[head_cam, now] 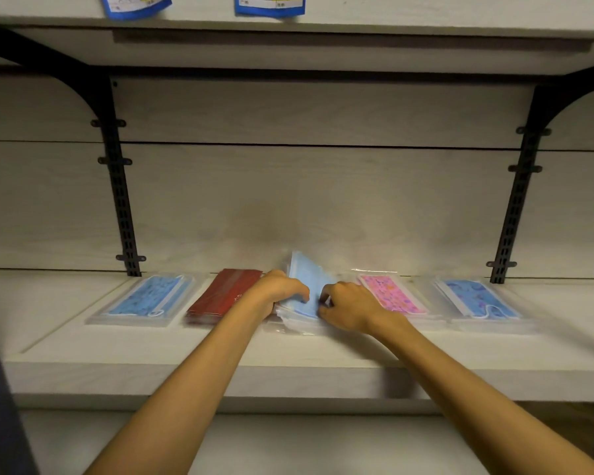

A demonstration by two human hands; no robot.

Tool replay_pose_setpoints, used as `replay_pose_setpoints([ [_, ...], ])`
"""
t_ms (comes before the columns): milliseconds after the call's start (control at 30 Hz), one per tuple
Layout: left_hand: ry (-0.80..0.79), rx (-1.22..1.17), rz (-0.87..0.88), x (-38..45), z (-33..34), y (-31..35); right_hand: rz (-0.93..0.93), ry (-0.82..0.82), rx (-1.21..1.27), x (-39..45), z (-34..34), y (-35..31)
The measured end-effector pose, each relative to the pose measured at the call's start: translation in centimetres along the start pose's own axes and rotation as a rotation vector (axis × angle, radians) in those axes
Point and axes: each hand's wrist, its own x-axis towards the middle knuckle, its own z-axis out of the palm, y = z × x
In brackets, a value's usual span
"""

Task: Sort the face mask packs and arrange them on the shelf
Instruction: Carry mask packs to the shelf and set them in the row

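Glossy blue packs (pixel 304 289) btwn hands (pixel 282 289)

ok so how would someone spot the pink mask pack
Look along the lower shelf, where five packs lie in a row. The pink pack is second from the right, just right of the hands. It is the only pink one, between plain blue and printed blue packs.

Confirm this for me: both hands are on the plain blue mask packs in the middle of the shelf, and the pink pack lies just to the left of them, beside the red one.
One detail is wrong. In the head view the pink pack lies just right of the plain blue mask packs, not left. The red pack is on their left. Both the left hand and the right hand are on the blue packs in the middle of the shelf.
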Motion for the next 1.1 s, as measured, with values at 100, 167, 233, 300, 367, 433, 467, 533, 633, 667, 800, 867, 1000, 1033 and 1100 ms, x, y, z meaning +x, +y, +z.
replay_pose_setpoints([
  [100, 0.021, -0.040, 0.002, -0.6, 0.1, -0.1, 0.005, -0.007, 0.063, -0.1, 0.1, 0.0],
  [167, 0.054, -0.084, 0.013, -0.3, 0.0, -0.7, 0.029, -0.011, 0.156, 0.0, 0.1, 0.2],
  [233, 0.059, -0.164, 0.051, 0.1, -0.2, -1.2, 0.076, 0.029, 0.254, -0.1, -0.2, 0.4],
  [300, 0.064, -0.236, 0.111, 0.7, -0.6, -1.8, 0.122, 0.116, 0.401, -0.3, -0.5, 0.3],
  [367, 0.077, -0.325, 0.181, 1.0, -1.1, -2.3, 0.142, 0.198, 0.649, -0.2, -0.9, 0.4],
  [433, 0.072, -0.399, 0.246, 0.8, -1.5, -2.6, 0.219, 0.193, 0.954, -0.1, -1.6, 0.3],
  [467, 0.067, -0.430, 0.277, 0.7, -1.7, -2.7, 0.272, 0.191, 1.073, 0.1, -1.8, 0.3],
  [533, 0.064, -0.502, 0.329, 0.9, -2.1, -2.9, 0.337, 0.209, 1.186, 0.5, -2.3, 0.3],
  [633, 0.069, -0.552, 0.386, 1.1, -2.5, -2.9, 0.268, 0.267, 1.306, 1.4, -2.6, 0.4],
  [667, 0.061, -0.556, 0.406, 1.0, -2.6, -2.7, 0.219, 0.288, 1.340, 1.5, -2.7, 0.3],
  [800, -0.054, -0.561, 0.361, 0.9, -2.9, -2.5, 0.133, 0.235, 1.342, 1.4, -3.0, 0.3],
  [867, -0.118, -0.492, 0.303, 0.9, -2.8, -2.8, 0.156, 0.141, 1.329, 1.1, -2.3, 0.3],
  [1000, -0.112, -0.393, 0.242, 1.4, -2.3, -3.5, 0.197, 0.107, 1.261, 0.4, -1.4, 0.2],
  [1033, -0.089, -0.389, 0.255, 1.5, -2.1, -3.3, 0.193, 0.129, 1.281, 0.4, -1.4, 0.0],
  [1100, -0.013, -0.382, 0.278, 1.4, -1.9, -2.5, 0.218, 0.152, 1.325, 0.6, -1.5, -0.7],
])
